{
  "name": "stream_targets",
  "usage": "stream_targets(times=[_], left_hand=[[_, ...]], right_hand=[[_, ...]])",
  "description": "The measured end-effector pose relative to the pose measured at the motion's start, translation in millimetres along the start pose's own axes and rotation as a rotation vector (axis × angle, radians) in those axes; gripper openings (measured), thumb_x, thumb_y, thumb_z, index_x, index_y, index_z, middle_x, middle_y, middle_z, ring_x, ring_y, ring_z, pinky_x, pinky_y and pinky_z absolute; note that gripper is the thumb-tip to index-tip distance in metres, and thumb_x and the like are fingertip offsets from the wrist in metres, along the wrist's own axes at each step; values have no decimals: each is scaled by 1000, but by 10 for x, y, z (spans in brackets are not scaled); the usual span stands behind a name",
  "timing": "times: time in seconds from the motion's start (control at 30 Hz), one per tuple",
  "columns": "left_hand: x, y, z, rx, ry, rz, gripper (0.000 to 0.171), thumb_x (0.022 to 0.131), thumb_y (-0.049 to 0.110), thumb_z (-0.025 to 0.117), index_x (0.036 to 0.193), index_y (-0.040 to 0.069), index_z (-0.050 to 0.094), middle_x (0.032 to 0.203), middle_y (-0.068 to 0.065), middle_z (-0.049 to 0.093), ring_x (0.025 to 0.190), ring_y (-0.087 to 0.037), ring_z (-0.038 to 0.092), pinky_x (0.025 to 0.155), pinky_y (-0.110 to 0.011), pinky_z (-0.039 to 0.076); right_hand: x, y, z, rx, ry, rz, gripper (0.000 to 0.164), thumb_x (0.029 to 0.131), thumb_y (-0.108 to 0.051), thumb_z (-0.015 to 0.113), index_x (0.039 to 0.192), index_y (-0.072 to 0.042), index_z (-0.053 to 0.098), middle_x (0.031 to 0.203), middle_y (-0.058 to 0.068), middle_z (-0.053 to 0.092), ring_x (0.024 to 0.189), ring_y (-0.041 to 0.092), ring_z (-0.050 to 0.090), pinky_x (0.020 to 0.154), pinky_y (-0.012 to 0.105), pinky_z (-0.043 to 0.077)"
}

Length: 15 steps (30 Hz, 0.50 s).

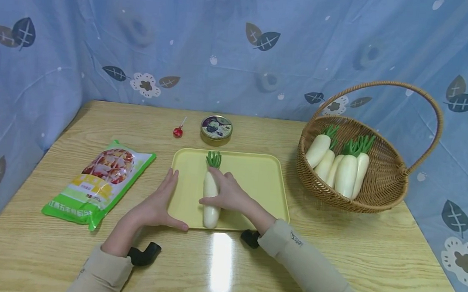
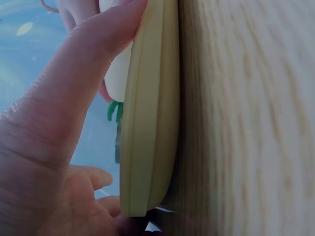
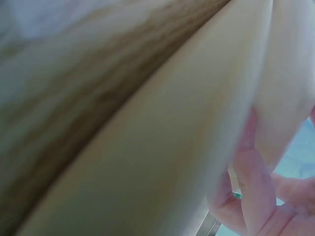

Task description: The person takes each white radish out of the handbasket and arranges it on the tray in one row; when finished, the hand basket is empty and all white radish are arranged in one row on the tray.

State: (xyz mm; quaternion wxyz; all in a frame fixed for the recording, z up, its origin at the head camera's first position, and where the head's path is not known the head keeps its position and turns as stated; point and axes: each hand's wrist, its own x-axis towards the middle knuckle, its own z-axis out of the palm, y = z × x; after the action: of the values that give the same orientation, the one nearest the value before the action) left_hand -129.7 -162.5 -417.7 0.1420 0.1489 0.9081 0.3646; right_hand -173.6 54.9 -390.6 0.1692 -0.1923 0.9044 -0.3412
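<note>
A white radish (image 1: 211, 217) with a green tuft of stems lies lengthwise on the yellow tray (image 1: 256, 176), left of its middle. From the right, my right hand (image 1: 232, 192) grips it around the middle, thumb on the near side and fingers toward the leafy end. My left hand (image 1: 155, 208) is at the tray's left edge with fingers straight and spread. Its thumb reaches over the near left corner, and in the left wrist view the thumb overlaps the tray rim (image 2: 145, 123). The right wrist view shows curled fingers (image 3: 253, 182) behind the tray's side.
At the right stands a wicker basket (image 1: 394, 192) with a tall handle, holding several white radishes (image 1: 346, 174). A green food bag (image 1: 97, 180) lies on the left. Behind the tray are a round tin (image 1: 216, 128) and a red lollipop (image 1: 178, 132). A blue curtain (image 1: 233, 62) surrounds the table.
</note>
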Motion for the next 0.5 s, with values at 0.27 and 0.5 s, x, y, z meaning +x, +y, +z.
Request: stream_targets(times=[0.27,0.5], left_hand=[[-6,-1,-6,6,5,10,141,51,49,85,145,3,-10,148,-22,-17,135,-41,-2,104,-56,18],[-4,-1,-10,9,7,14,142,50,50,85,145,2,-9,148,-22,-16,135,-42,-2,104,-57,18]], right_hand=[[49,-107,65,3,0,13,93,71,-35,77,145,-14,25,119,22,44,94,25,50,74,37,48],[104,-210,152,-16,5,24,93,73,-34,76,146,-13,22,123,22,42,96,26,50,75,37,48]])
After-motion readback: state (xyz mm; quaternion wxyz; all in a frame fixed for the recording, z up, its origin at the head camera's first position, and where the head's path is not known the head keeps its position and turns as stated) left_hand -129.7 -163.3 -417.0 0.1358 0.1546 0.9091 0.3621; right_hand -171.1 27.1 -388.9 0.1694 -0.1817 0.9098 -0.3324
